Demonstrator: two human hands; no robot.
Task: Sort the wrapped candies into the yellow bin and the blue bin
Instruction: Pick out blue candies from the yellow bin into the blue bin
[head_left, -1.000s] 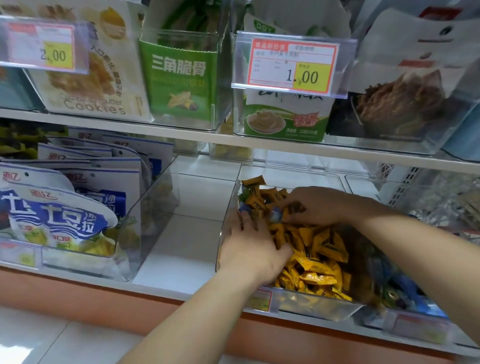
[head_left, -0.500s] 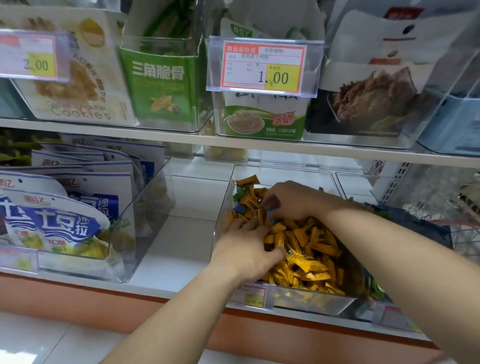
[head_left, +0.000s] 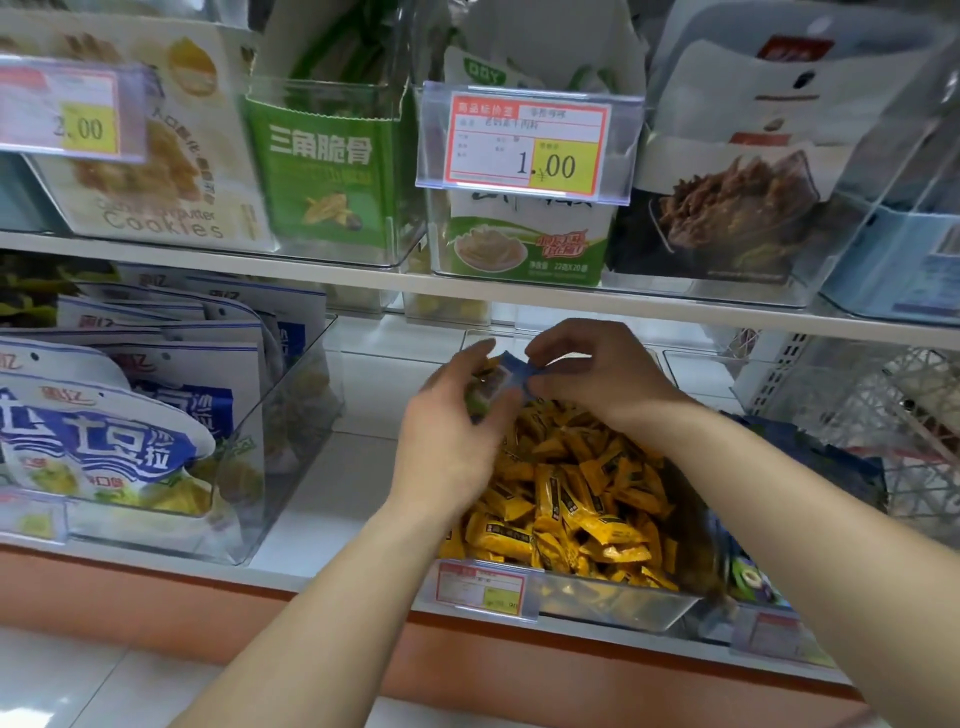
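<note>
The right forearm (head_left: 779, 493) hides most of the blue bin (head_left: 748, 618), and the blurred candy (head_left: 511, 371) seems blue-wrapped.

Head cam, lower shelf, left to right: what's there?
Clear bin of blue-white bags → bare shelf → left hand → blue candy, gripped from both sides → right hand → wire basket. The yellow candy bin overlaps the hands, so it is left out.
</note>
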